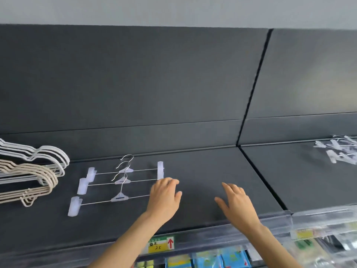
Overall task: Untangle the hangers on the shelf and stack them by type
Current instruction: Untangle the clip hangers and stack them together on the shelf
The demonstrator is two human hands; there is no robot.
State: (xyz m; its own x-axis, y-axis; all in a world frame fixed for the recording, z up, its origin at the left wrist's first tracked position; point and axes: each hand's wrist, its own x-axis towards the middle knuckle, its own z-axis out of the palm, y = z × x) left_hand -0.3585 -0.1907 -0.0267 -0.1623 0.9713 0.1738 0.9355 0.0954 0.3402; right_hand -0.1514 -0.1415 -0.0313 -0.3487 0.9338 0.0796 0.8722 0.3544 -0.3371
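My left hand (164,198) covers the right ends of the clip hangers (119,182), grip hidden, right hand (235,202) open and empty; I'd square them.

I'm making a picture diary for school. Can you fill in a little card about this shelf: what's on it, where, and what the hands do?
shelf: dark and flat
clip hangers: three, laid in a row, hooks pointing to the back
white hangers: stacked at the far left
beige hangers: stacked just in front of the white ones
blurry pile: more clip hangers, far right
left hand: covers the right ends of the two nearer clip hangers; grip hidden
right hand: fingers spread over bare shelf, holding nothing
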